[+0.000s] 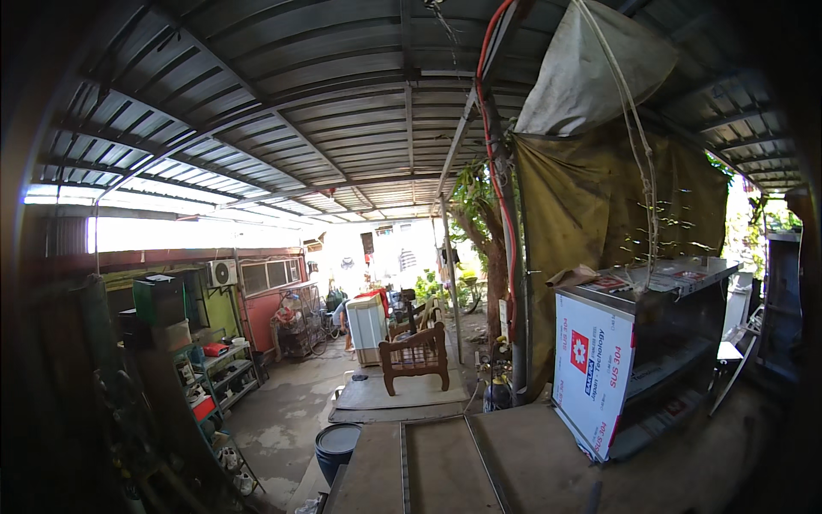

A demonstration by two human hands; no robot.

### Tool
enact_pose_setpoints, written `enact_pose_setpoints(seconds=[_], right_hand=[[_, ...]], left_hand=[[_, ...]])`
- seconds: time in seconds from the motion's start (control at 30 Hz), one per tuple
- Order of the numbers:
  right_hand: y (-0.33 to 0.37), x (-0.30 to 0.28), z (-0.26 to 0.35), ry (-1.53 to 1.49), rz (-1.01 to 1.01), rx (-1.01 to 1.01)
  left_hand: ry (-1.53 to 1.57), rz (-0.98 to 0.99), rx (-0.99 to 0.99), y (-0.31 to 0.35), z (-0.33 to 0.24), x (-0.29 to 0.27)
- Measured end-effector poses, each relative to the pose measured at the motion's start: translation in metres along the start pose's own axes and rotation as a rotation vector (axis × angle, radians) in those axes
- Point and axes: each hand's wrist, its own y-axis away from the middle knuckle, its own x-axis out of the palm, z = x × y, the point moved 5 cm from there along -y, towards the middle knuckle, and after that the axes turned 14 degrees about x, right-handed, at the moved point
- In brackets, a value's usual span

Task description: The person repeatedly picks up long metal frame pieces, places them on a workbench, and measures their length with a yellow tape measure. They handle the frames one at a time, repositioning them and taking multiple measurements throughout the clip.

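Note:
Neither of my hands shows in the head view. Closest to me, a wide brown worktop (368,471) fills the lower middle. Lying on it is a thin rectangular metal frame (406,467), its near end cut off by the lower edge. At the right stands a boxy metal cabinet (595,377) with open shelves, its side covered in white and red printed film. Loose sheets and a brown scrap (572,275) rest on its top.
A blue lidded drum (337,445) stands left of the worktop. Beyond are a carved wooden bench (415,364) and a white appliance-like box (366,330). Shelving (227,377) lines the left. A post (517,343), hanging rope (648,188) and brown tarp (591,197) are right of centre.

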Motion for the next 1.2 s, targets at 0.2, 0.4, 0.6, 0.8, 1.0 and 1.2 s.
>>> enact_pose_setpoints(seconds=[0.2,0.4,0.6,0.8,1.0,1.2], right_hand=[[-0.028,-0.005,0.012,-0.053,-0.086,0.047],[-0.049,-0.010,0.043,-0.335,-0.646,-0.216],[-0.059,0.011,0.044,-0.176,-0.475,-0.107],[-0.030,-0.013,0.055,-0.060,-0.558,-0.099],[0.003,-0.030,0.120,-0.049,-0.549,-0.410],[-0.015,0.047,0.203,-0.457,-0.026,-0.514]], left_hand=[[0.379,0.092,-0.071,0.013,0.004,0.007],[-0.100,-0.047,0.107,-0.012,0.006,0.001],[-0.007,-0.046,0.028,-0.025,0.003,-0.005],[0.145,-0.035,-0.054,-0.031,-0.004,-0.022],[0.589,-0.014,-0.230,-0.036,-0.018,-0.043],[0.664,-0.147,-0.078,-0.017,-0.076,-0.102]])
